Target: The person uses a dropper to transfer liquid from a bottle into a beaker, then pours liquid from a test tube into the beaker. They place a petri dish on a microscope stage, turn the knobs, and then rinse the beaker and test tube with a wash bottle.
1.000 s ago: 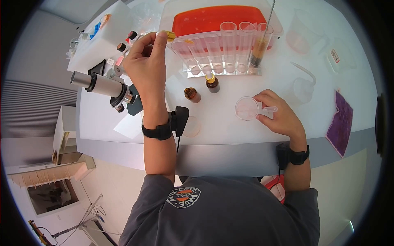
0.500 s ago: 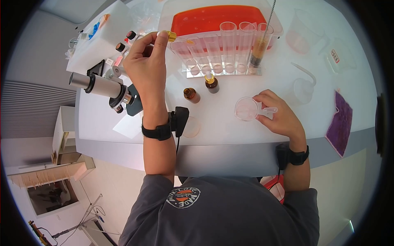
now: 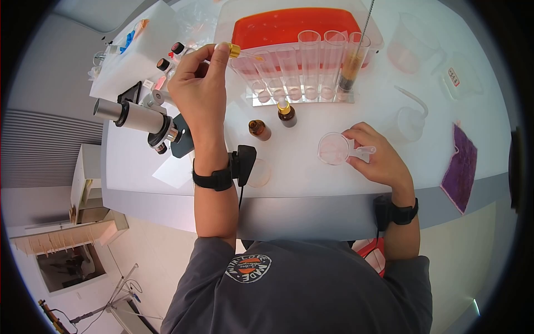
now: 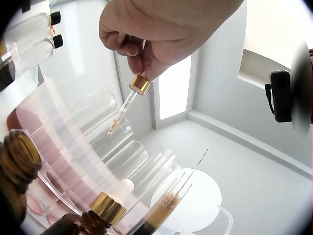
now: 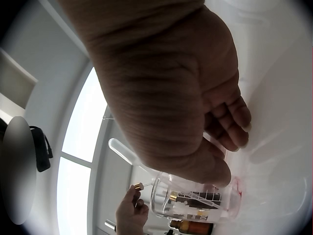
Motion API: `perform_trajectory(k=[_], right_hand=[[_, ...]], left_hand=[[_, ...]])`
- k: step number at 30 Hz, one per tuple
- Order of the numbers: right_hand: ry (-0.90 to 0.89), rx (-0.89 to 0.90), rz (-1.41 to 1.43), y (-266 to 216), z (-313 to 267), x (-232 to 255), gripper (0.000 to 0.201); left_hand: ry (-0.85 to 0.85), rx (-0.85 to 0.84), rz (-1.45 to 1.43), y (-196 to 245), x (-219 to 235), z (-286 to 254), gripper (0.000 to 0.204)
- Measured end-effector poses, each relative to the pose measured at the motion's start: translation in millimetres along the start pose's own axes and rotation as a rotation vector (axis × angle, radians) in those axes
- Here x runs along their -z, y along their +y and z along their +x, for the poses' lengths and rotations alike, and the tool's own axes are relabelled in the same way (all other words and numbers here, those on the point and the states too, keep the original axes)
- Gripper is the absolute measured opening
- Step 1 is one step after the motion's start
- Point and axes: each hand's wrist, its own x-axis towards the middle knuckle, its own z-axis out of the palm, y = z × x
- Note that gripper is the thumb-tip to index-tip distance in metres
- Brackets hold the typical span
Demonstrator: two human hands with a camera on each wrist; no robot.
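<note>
We see the dropper (image 4: 128,102) edge slightly right since the earlier frame. Our left grip (image 3: 201,83), nearer the tubes (image 3: 310,64), pinches its cap closed; stem slants down-right from there, tip by tube mouths, inside or not unclear. Right grip (image 3: 379,156) holds the cup (image 3: 334,149).

Shiny metallic dropper cap (image 4: 140,84)

The row of test tubes (image 3: 309,62) obstructs the left hand (image 3: 201,82) on its right; the microscope (image 3: 140,120) stands near on its left. The open brown bottle (image 3: 258,129) and the capped brown bottle (image 3: 287,116) stand between the two hands. Bare table (image 3: 297,161) affords passage between the open brown bottle and the measuring cup (image 3: 334,149), and also between the right hand (image 3: 378,155) and the purple cloth (image 3: 460,167).
</note>
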Motion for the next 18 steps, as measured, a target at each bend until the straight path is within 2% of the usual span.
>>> perform_trajectory(k=[18], right_hand=[[0.003,-0.008,0.010,-1.7,-0.1,0.4,0.043]], left_hand=[[0.012,-0.057,0.004,-1.3,-2.7,0.1,0.019]])
